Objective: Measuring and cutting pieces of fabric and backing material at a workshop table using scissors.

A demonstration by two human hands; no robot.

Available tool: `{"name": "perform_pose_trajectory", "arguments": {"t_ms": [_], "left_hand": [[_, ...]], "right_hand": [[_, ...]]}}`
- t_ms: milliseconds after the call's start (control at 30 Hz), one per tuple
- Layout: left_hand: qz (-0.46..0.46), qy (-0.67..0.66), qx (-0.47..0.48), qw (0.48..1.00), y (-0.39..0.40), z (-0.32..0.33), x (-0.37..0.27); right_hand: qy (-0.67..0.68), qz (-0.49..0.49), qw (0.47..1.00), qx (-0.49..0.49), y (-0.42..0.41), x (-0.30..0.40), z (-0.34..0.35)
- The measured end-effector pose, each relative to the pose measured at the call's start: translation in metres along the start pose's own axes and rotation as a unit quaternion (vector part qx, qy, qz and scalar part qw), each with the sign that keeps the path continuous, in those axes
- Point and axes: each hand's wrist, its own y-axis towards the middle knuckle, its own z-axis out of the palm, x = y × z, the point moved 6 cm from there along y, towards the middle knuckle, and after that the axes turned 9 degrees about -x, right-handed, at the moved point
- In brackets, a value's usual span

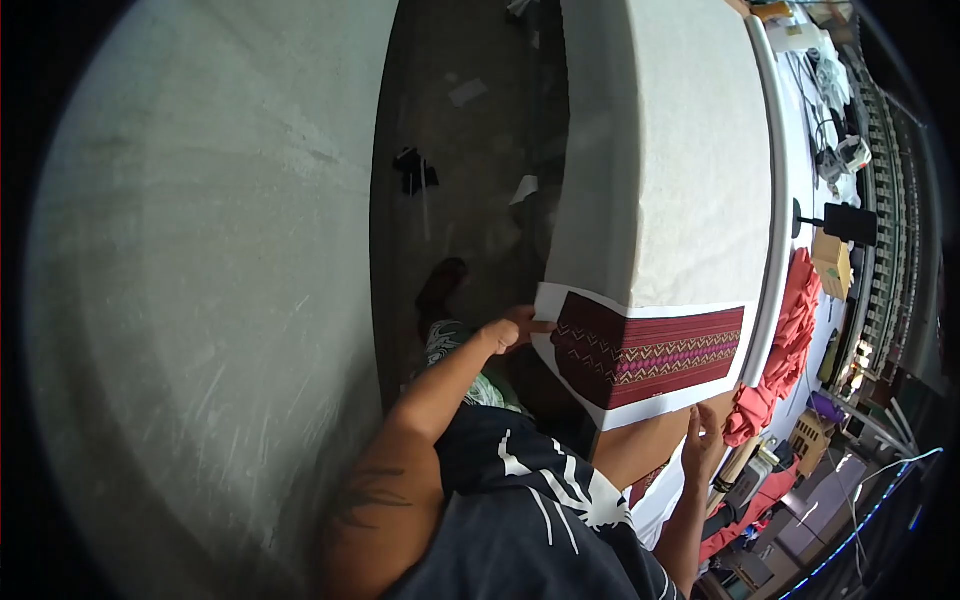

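A white-bordered sheet (675, 352) printed with a maroon woven-style pattern lies across the table's front edge. Its near part bends down over that edge. My left hand (514, 332) grips the sheet's hanging white margin, with one finger lying over its face. Beside the sheet's lower margin is my right hand (701, 442), fingers apart and slightly curled; whether the fingertips touch the margin cannot be told. Under the sheet is a brown board surface (645, 442), while pale covering material (701, 150) spreads over the rest and hangs down the front.
A long white tube (776, 187) runs behind the sheet. Crumpled coral fabric (799, 322), a phone-like device on a stand (847, 223) and a cardboard box (831, 262) sit beyond it. A grey wall (202, 262) stands to my left. Scraps (469, 92) litter the floor.
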Motion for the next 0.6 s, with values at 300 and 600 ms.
{"name": "perform_pose_trajectory", "arguments": {"t_ms": [300, 600], "left_hand": [[-0.041, 0.112, -0.15, 0.981, -0.034, -0.048, -0.001], [-0.009, 0.119, -0.121, 0.985, -0.035, -0.013, -0.024]], "right_hand": [[-0.06, -0.143, 0.982, -0.112, 0.075, -0.053, -0.003], [-0.117, -0.084, 0.953, -0.265, 0.239, -0.144, -0.062]]}}
